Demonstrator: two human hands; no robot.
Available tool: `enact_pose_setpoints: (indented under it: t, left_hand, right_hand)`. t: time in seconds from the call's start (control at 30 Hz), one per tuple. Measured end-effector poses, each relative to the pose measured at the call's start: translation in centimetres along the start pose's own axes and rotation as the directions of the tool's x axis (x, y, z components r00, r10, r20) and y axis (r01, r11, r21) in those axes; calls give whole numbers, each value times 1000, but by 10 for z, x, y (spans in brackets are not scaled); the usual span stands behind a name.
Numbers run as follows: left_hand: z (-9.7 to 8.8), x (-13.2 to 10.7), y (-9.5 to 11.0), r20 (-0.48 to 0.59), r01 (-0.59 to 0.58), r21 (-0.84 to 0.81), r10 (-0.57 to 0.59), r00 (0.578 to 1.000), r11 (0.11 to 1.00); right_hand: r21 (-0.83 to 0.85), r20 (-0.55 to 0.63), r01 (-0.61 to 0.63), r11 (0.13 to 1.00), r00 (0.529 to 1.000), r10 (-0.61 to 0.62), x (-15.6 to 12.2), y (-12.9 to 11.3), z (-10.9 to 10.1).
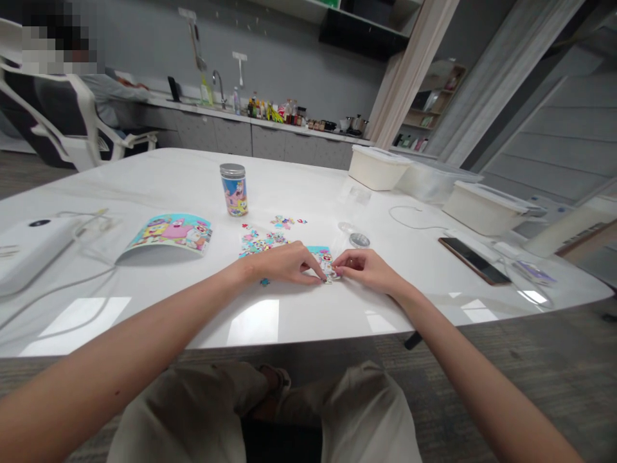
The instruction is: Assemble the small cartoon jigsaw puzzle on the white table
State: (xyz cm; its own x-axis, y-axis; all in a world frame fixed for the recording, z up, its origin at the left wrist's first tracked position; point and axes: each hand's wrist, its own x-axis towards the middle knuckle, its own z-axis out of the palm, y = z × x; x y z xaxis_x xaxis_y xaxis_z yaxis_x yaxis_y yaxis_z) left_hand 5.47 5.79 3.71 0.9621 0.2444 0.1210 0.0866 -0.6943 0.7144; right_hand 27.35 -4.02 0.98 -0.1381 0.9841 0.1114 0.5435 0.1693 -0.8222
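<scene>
A partly joined jigsaw puzzle point(319, 251) with a cartoon picture lies flat on the white table, part of it hidden by my hands. My left hand point(289, 262) reaches over it from the left, thumb and index fingertip brought together at its lower edge. At the right edge, my right hand point(369, 269) pinches a small jigsaw piece point(336, 270), mostly covered by the fingers. Loose jigsaw pieces point(263, 241) are heaped just beyond my left hand, and a smaller group point(282, 222) lies farther back. One blue piece point(265, 281) sits near my left wrist.
A cartoon-printed tin point(234, 191) stands behind the pieces. A curved picture sheet point(173, 233) rests left, beside a white device point(36, 247) with cables. Right are a round lid point(359, 240), a phone point(472, 260) and storage boxes point(378, 168). Another person point(113, 96) sits far left.
</scene>
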Motion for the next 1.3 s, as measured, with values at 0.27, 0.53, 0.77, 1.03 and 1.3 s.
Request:
enact_pose_setpoints:
  t: [0.27,0.53,0.77,1.03,1.3]
  left_hand:
    - [2,1,0,-44,54,-70,-57,997,996]
    - [3,2,-2,-4,-2,59,2,1000,998]
    - [5,4,-3,-19,-23,68,24,1000,997]
    - [8,5,-7,-6,-66,164,68,998,984]
    - [10,7,-10,-14,-164,251,173,985,954]
  right_hand:
    - [-82,-8,72,994,997,-72,-1,-7,0]
    - [-129,25,117,985,993,-115,-2,-3,0]
    - [-179,36,165,970,986,-161,-5,-8,-1]
    - [-253,71,357,899,934,-351,-9,-12,-5]
    - [-311,89,446,839,893,-441,-7,-11,-1]
